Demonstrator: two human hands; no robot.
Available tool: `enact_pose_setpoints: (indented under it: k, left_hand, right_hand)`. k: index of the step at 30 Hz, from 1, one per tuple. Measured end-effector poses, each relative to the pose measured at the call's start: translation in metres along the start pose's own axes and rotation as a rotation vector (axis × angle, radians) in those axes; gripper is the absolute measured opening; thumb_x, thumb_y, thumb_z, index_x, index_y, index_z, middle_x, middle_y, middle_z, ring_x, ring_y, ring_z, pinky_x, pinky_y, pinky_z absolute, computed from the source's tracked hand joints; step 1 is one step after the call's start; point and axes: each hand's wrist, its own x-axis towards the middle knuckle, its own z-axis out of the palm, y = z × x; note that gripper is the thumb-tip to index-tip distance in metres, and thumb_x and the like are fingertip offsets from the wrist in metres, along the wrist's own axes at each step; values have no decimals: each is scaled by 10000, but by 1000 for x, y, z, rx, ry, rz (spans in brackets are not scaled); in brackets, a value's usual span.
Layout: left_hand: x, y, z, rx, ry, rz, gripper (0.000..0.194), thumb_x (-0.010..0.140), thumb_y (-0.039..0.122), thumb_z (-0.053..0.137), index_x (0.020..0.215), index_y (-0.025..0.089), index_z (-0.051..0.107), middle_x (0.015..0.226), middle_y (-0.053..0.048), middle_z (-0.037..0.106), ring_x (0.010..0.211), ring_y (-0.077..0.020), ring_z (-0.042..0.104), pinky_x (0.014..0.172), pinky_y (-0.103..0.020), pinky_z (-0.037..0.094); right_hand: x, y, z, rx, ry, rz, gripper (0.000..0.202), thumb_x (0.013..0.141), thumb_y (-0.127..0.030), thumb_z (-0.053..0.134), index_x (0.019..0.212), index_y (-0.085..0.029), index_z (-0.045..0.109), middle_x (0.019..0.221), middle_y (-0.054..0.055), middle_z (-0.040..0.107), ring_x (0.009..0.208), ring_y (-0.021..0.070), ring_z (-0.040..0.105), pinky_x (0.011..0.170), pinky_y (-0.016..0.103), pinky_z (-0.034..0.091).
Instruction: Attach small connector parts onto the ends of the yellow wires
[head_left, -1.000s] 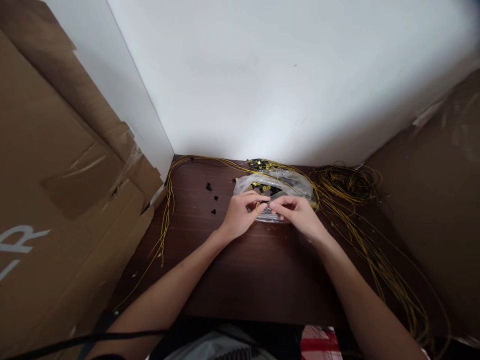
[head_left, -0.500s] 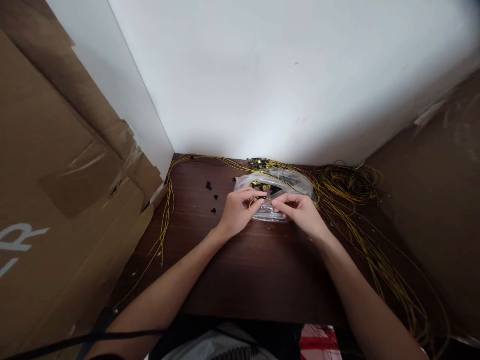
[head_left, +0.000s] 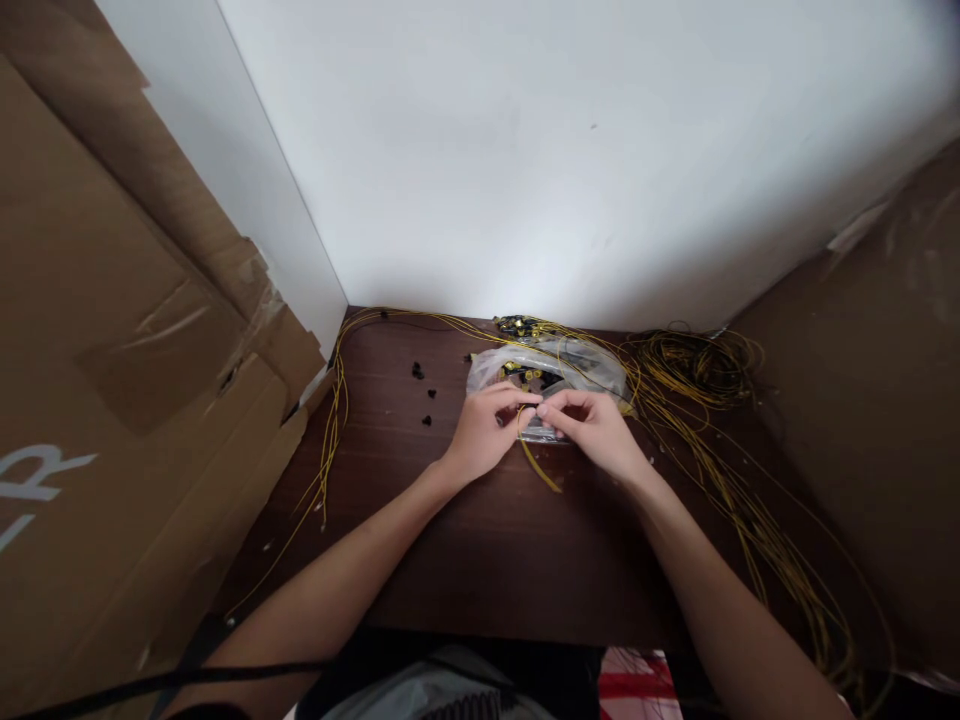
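Note:
In the middle of the table my left hand is closed in a pinch on a thin yellow wire. A length of that wire hangs below the fingers, blurred at its end. My right hand is also pinched, its fingertips meeting the left ones. What lies between the right fingertips is mostly hidden; a small dark bit shows there. Just behind both hands lies a clear plastic bag with black and yellow small parts in it.
Several small black pieces lie left of the bag. Long yellow wires run along the left and back, with a coiled bundle and loose strands at right. Cardboard and a white wall enclose the dark table.
The hands have come closer together, fingertips now meeting. The yellow wire, looped near the left fingers before, now hangs down beneath them toward the table's front.

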Motion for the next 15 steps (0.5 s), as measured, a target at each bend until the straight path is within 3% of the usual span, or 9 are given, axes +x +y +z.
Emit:
enact_pose_setpoints:
  k: [15]
  left_hand:
    - [1, 4, -3, -21, 24, -6, 174, 784, 206, 575, 917, 161, 678, 852, -71, 658, 735, -148, 593, 669, -289, 480]
  right_hand:
    - [-1, -2, -3, -40, 3, -54, 298, 718, -441, 610, 665, -148, 624, 643, 31, 599, 593, 127, 494, 584, 265, 400]
